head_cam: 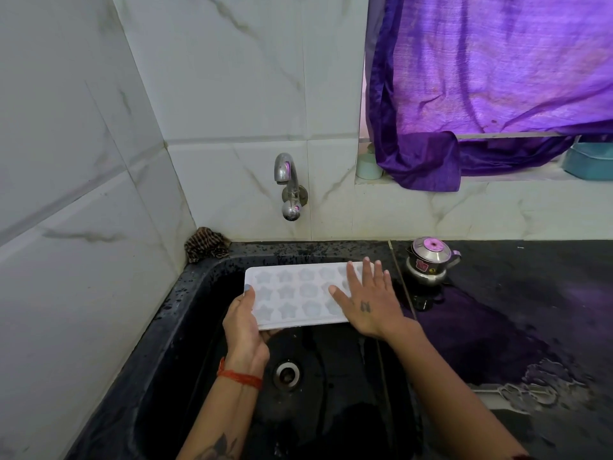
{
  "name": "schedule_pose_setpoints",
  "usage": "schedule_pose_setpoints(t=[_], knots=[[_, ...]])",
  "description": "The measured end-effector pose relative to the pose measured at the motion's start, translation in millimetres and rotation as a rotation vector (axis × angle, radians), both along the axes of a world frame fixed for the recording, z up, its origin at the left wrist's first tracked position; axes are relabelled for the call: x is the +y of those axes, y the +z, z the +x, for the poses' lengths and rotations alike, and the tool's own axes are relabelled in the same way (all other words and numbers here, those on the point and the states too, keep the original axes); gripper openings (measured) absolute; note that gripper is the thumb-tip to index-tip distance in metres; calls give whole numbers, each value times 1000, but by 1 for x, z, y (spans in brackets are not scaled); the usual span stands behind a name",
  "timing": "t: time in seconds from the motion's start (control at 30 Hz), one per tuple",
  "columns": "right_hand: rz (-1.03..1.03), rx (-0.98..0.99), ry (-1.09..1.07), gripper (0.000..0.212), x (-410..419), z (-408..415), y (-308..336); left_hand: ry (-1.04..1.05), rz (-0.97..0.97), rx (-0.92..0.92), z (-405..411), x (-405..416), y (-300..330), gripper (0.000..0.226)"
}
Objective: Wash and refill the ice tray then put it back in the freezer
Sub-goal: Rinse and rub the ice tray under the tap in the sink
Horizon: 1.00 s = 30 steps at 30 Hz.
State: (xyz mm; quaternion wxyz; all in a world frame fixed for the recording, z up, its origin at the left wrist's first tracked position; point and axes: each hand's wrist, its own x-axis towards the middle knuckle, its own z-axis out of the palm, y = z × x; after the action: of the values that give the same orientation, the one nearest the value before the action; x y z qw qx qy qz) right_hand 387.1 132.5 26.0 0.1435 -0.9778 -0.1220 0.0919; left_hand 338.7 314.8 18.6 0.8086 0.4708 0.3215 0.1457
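The white star-mould ice tray [298, 293] hangs over the black sink [185, 327], long axis left to right, below and forward of the tap [288, 180]. Left hand [243, 323] grips its left end; right hand [368, 303] rests flat, fingers [353, 275] straight, on its right end

The ice tray [292, 295] spans the far part of the black sink [185, 327], with the left hand [245, 322] gripping its left end and the right hand [366, 302] flat on its right end. Below the tap [286, 180] the air is open down to the tray. The near basin around the drain [288, 374] is free. A steel pot [429, 260] stands on the counter just right of the sink, and a crumpled cloth [206, 244], probably a rag, fills the far left corner.
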Motion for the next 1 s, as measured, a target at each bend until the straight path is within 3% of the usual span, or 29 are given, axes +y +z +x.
schedule_pose_setpoints(t=[0.5, 0.6, 0.83, 1.0], knots=[[90, -148, 547, 53, 91, -21, 5, 29, -86, -39, 3, 4, -8, 24], [127, -173, 598, 51, 91, -25, 5, 43, -100, -55, 3, 5, -9, 17], [228, -188, 681, 47, 79, -27, -1, 49, -118, -36, 5, 11, -14, 21], [174, -254, 691, 50, 58, -28, -14, 45, -81, -4, 4, 12, -12, 27]])
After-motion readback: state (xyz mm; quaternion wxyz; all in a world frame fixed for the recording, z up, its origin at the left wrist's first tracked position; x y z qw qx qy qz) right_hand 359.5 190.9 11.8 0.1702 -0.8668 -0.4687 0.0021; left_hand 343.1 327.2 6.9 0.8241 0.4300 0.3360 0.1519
